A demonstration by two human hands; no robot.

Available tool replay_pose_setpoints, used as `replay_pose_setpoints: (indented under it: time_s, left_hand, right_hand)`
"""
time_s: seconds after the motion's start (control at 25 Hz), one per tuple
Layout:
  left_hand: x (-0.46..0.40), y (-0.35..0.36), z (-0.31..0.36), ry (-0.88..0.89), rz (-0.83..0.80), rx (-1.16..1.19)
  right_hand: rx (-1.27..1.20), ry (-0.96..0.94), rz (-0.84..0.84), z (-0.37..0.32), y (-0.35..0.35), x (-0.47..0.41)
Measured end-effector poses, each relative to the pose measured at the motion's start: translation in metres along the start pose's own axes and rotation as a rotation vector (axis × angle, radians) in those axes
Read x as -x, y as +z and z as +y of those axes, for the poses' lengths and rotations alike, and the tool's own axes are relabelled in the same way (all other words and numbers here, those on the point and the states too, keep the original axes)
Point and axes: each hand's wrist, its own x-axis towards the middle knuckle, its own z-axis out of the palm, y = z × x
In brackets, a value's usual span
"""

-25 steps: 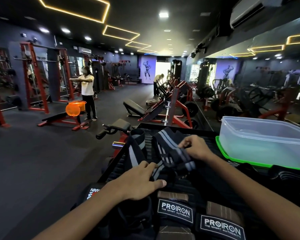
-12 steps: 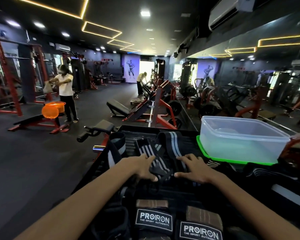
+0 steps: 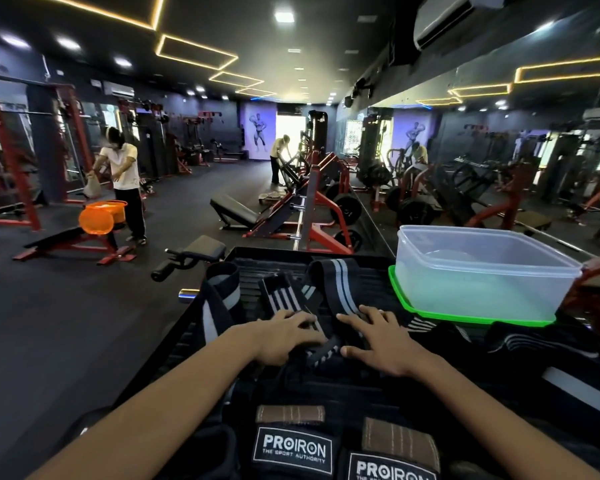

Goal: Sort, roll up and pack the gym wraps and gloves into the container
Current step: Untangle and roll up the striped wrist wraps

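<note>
Several black gym wraps with grey stripes lie across a black ribbed surface (image 3: 257, 271). My left hand (image 3: 284, 336) and my right hand (image 3: 378, 341) rest side by side on one striped wrap (image 3: 321, 355), fingers spread forward and pressing its near end. That wrap's long tail (image 3: 340, 289) runs away from me. Another wrap (image 3: 219, 299) lies to the left. A clear plastic container (image 3: 482, 271) stands empty on its green lid (image 3: 430, 311) at the right. Two black PROIRON gloves (image 3: 291, 448) lie near me.
More black wraps (image 3: 541, 348) are piled at the right, below the container. Beyond the surface lies a gym floor with red machines, benches and an orange basket (image 3: 97, 218). Two people stand far off. A mirror wall runs along the right.
My right hand came down from pinching the wrap's end to lie flat on it. My left hand slid forward beside it. The camera turned slightly left.
</note>
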Motion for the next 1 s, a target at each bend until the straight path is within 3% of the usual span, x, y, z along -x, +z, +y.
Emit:
replay_pose_setpoints:
  time_s: [0.2, 0.4, 0.52, 0.6, 0.68, 0.76, 0.84, 1.0]
  left_hand:
    - [0.006, -0.004, 0.003, -0.199, 0.091, -0.216]
    - [0.03, -0.022, -0.016, -0.565, 0.542, -0.034]
    - [0.032, -0.021, -0.021, -0.535, 0.602, -0.036]
    - [0.028, -0.014, -0.019, -0.338, 0.497, 0.132]
    - [0.021, -0.008, -0.013, -0.17, 0.214, 0.142]
    - [0.014, -0.004, -0.01, -0.203, 0.046, 0.094]
    - [0.013, -0.005, -0.016, -0.284, 0.034, 0.119]
    - [0.018, -0.008, -0.029, -0.273, 0.053, 0.249]
  right_hand:
    - [-0.002, -0.049, -0.01, -0.002, -0.002, 0.001]
    - [0.165, -0.08, 0.049, -0.014, -0.005, 0.007]
    - [0.112, -0.211, 0.064, -0.02, -0.011, 0.007]
    - [0.15, -0.333, 0.024, -0.034, -0.013, 0.005]
    - [0.253, -0.44, -0.009, -0.053, -0.009, 0.002]
    - [0.29, -0.496, -0.03, -0.068, -0.006, -0.002]
    - [0.314, -0.527, -0.002, -0.077, -0.006, -0.007]
    - [0.414, -0.596, 0.072, -0.093, -0.011, -0.024]
